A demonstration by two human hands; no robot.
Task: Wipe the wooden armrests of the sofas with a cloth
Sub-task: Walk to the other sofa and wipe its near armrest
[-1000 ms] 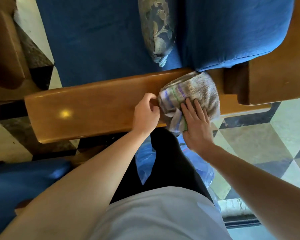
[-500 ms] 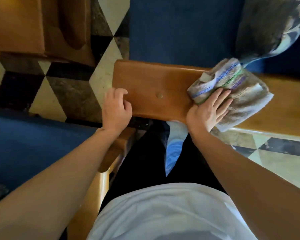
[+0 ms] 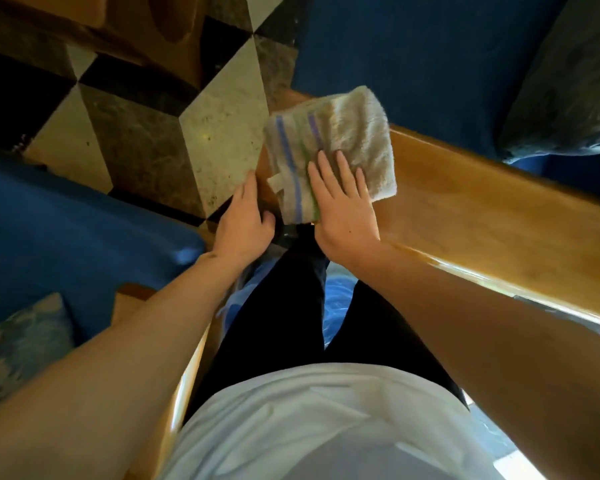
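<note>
A folded beige cloth [image 3: 340,140] with blue, purple and green stripes lies on the left end of a glossy wooden armrest [image 3: 482,216] of a blue sofa [image 3: 413,57]. My right hand [image 3: 343,206] presses flat on the cloth's near edge, fingers spread. My left hand [image 3: 245,220] rests at the armrest's left end corner, beside the cloth, fingers curled around the edge. The cloth hides the armrest's end.
A second blue sofa [image 3: 70,223] with its own wooden armrest [image 3: 184,386] stands at the left, a patterned cushion [image 3: 18,344] on it. Checkered stone floor [image 3: 160,133] lies between. A grey cushion [image 3: 568,81] sits top right. More wooden furniture [image 3: 125,26] is top left.
My right hand has slid the cloth left along the armrest to its end. My left hand shifted from the armrest's top near the end to its corner beside the cloth.
</note>
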